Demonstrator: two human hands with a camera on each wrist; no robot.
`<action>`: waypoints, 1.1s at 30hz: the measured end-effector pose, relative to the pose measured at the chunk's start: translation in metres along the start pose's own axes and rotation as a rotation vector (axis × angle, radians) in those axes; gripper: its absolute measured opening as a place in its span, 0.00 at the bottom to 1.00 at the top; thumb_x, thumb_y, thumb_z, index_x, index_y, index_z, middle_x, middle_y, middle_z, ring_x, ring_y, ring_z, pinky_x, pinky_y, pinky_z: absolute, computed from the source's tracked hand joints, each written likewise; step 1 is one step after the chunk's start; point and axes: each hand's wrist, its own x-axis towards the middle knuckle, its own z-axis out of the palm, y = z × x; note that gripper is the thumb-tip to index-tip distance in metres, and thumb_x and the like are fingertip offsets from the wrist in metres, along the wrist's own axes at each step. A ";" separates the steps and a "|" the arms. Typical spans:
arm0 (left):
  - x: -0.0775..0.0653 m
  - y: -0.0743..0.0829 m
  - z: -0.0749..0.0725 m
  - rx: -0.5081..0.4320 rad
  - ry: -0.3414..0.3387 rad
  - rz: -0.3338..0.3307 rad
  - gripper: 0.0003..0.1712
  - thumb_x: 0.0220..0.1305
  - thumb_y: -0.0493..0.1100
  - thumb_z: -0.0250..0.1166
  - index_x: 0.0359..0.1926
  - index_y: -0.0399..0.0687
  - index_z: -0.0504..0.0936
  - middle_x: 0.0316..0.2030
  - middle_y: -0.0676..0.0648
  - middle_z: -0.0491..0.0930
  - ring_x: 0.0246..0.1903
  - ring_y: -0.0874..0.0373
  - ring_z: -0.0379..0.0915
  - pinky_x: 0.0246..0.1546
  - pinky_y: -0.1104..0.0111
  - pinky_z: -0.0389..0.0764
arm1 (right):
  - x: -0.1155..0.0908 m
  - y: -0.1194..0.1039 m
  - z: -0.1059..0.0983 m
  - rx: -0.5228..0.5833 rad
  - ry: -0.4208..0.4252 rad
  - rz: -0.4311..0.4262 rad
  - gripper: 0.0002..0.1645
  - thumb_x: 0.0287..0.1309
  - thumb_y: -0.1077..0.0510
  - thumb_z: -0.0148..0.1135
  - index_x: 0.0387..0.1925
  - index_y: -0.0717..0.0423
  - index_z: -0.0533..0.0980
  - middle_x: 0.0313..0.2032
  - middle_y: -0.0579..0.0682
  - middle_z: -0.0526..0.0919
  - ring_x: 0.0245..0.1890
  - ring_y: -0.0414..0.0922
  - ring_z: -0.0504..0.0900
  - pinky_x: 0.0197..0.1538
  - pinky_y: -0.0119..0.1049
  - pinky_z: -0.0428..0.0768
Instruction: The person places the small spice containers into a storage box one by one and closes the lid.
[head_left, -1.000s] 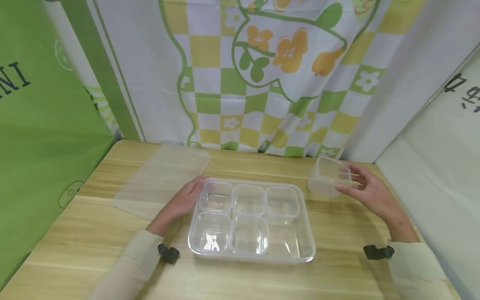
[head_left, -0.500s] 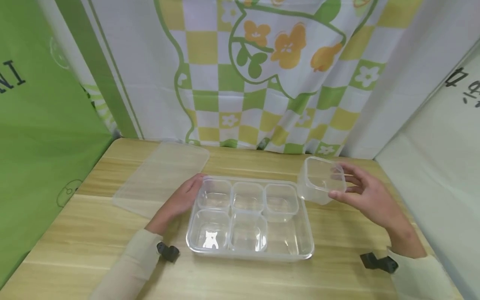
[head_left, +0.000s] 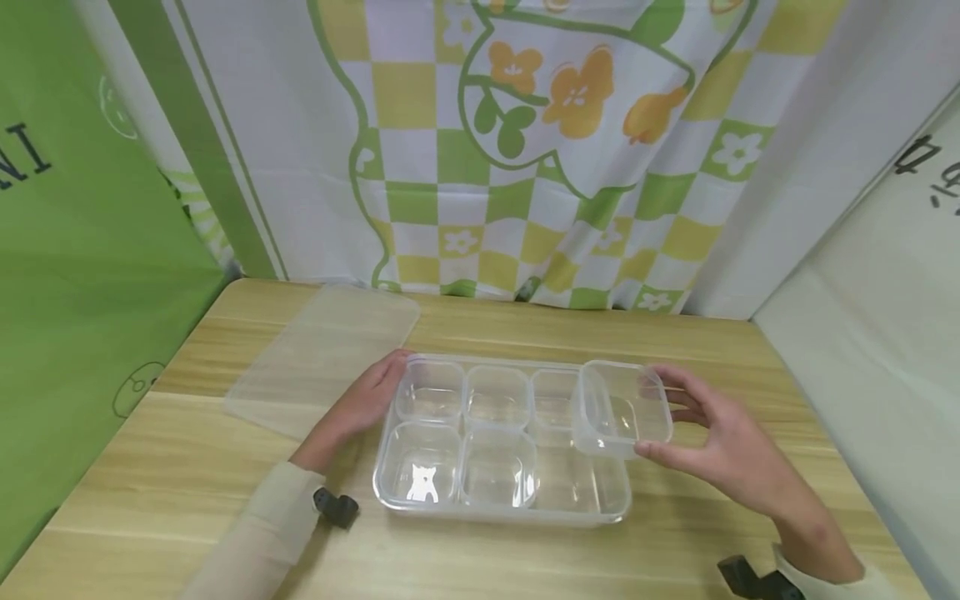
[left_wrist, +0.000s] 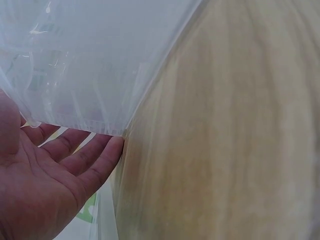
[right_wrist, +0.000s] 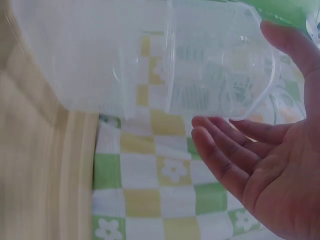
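Note:
My right hand (head_left: 727, 446) holds a small clear plastic container (head_left: 626, 404) by its right side, thumb at the near edge and fingers at the far one. The container is tilted over the right end of a large clear rectangular box (head_left: 502, 514), overlapping one of the small containers inside. Several matching small containers (head_left: 498, 462) stand in rows in the box, and its front right part shows bare floor. My left hand (head_left: 371, 392) rests at the box's back left corner. In the left wrist view its fingers (left_wrist: 102, 162) lie nearly straight against the wall.
A flat translucent lid (head_left: 322, 354) lies on the wooden table (head_left: 187, 467) behind my left forearm. A checked curtain (head_left: 480, 208) hangs along the back edge, with a green cloth (head_left: 97, 333) at left and a white one (head_left: 885, 317) at right.
My right hand has carried the small container left and towards me, from beside the large box to over its right end. My left hand stays at the corner.

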 end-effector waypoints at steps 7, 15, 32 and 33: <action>0.000 0.001 0.000 0.006 -0.007 0.002 0.26 0.86 0.48 0.39 0.65 0.37 0.74 0.60 0.35 0.77 0.64 0.36 0.70 0.68 0.42 0.65 | -0.010 -0.007 0.015 0.008 -0.001 0.005 0.49 0.51 0.53 0.83 0.71 0.54 0.67 0.59 0.52 0.80 0.52 0.52 0.83 0.51 0.31 0.80; 0.000 0.003 -0.001 -0.007 -0.010 0.007 0.25 0.86 0.47 0.40 0.65 0.37 0.74 0.61 0.36 0.77 0.65 0.37 0.68 0.69 0.43 0.63 | -0.017 -0.009 0.029 0.022 -0.008 0.012 0.51 0.50 0.50 0.84 0.72 0.51 0.66 0.59 0.48 0.80 0.56 0.50 0.82 0.56 0.30 0.76; 0.001 0.001 -0.002 -0.001 -0.015 0.012 0.26 0.86 0.48 0.39 0.67 0.36 0.73 0.62 0.35 0.76 0.67 0.37 0.66 0.71 0.44 0.61 | -0.022 -0.006 0.040 0.057 -0.039 -0.038 0.54 0.50 0.51 0.84 0.75 0.47 0.64 0.63 0.51 0.76 0.51 0.52 0.83 0.47 0.53 0.84; 0.001 0.002 -0.002 -0.002 -0.015 0.013 0.26 0.86 0.47 0.39 0.67 0.36 0.73 0.63 0.35 0.76 0.68 0.36 0.66 0.71 0.44 0.60 | -0.022 -0.006 0.041 0.050 -0.039 -0.038 0.54 0.49 0.50 0.84 0.74 0.47 0.64 0.63 0.51 0.76 0.51 0.52 0.83 0.47 0.53 0.84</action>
